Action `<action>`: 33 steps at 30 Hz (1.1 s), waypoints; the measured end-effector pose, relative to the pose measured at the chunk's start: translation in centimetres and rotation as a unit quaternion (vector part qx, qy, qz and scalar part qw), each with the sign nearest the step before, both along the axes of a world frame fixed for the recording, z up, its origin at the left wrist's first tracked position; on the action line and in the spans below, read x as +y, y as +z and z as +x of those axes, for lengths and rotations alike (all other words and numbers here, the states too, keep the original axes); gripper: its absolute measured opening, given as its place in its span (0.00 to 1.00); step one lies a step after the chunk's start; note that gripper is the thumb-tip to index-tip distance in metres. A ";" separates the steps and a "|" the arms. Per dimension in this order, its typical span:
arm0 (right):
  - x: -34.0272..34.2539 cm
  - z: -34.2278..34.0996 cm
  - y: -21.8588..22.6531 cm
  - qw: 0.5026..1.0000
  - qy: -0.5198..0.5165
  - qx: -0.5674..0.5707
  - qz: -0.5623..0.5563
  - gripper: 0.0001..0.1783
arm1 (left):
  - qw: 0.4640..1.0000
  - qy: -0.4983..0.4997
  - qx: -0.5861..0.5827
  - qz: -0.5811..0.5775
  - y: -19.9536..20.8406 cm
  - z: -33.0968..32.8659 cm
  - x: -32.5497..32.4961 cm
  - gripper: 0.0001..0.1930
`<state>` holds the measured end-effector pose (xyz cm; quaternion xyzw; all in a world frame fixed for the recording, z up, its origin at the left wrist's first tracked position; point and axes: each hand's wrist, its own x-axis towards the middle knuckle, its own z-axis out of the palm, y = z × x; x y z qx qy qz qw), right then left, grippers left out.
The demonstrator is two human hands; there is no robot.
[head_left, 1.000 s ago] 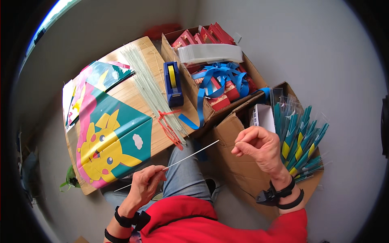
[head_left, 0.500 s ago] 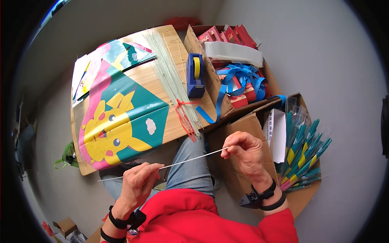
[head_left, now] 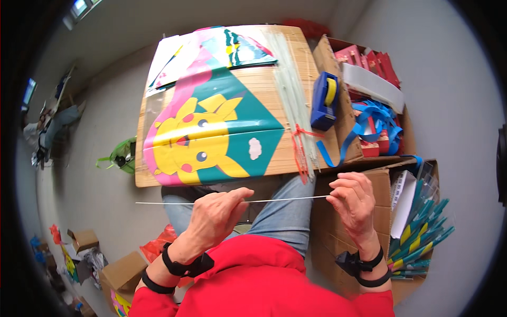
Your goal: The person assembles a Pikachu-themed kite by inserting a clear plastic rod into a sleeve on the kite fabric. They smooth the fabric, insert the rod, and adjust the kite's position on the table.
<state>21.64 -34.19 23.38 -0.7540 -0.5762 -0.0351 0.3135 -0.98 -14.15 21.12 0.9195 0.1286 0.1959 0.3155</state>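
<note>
A thin white rod [head_left: 288,199] stretches nearly level above my lap, in front of the table's near edge. My left hand [head_left: 214,214] pinches it partway along, leaving a length sticking out to the left. At the rod's right end, my right hand [head_left: 355,203] holds it between thumb and fingertips. Beyond the hands, a kite-shaped plastic sheet [head_left: 253,108] with a yellow cartoon animal on green and pink lies flat on the wooden table [head_left: 311,53]. A bundle of similar pale rods [head_left: 290,84], with a red tie [head_left: 300,145] near its close end, rests to the sheet's right.
A blue tape dispenser [head_left: 323,108] sits at the table's right side. Next to it, a cardboard box [head_left: 338,79] holds red packets and blue ribbon [head_left: 372,119]. Nearer, another box [head_left: 348,211] contains rolled green-and-yellow pieces [head_left: 422,232]. A green bag [head_left: 124,156] lies left of the table.
The view has swung left, so the table and boxes appear farther right. The rod, slightly bowed and slanting before, is now straighter and almost level. Both hands keep their pinch on it.
</note>
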 end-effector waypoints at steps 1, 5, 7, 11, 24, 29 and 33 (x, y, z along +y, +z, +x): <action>0.9 -0.3 -0.1 0.991 0.011 -0.128 -0.026 0.10 | 1.000 0.008 -0.001 0.012 -0.5 -0.1 0.2 0.11; 4.2 -2.2 -3.3 0.988 0.091 -0.116 -0.045 0.11 | 1.000 -0.017 -0.009 -0.001 -3.2 -0.3 0.9 0.06; 7.1 -3.8 -4.4 0.984 0.158 -0.079 -0.040 0.11 | 1.000 -0.009 0.014 -0.009 -4.3 0.0 1.0 0.06; 12.5 -6.1 -8.0 0.979 0.196 0.021 -0.041 0.11 | 0.998 0.045 -0.038 -0.014 -7.0 0.6 2.5 0.08; 22.9 -4.4 -15.4 0.978 0.135 0.152 0.044 0.07 | 0.987 0.146 0.010 0.070 -11.2 1.8 11.8 0.08; 25.5 -1.8 -19.3 0.991 0.101 0.081 0.041 0.06 | 0.976 0.150 0.037 0.152 -15.8 5.3 14.1 0.06; 25.5 -0.4 -22.7 0.995 0.074 0.071 0.021 0.04 | 0.964 0.115 0.037 0.239 -18.3 6.5 14.3 0.12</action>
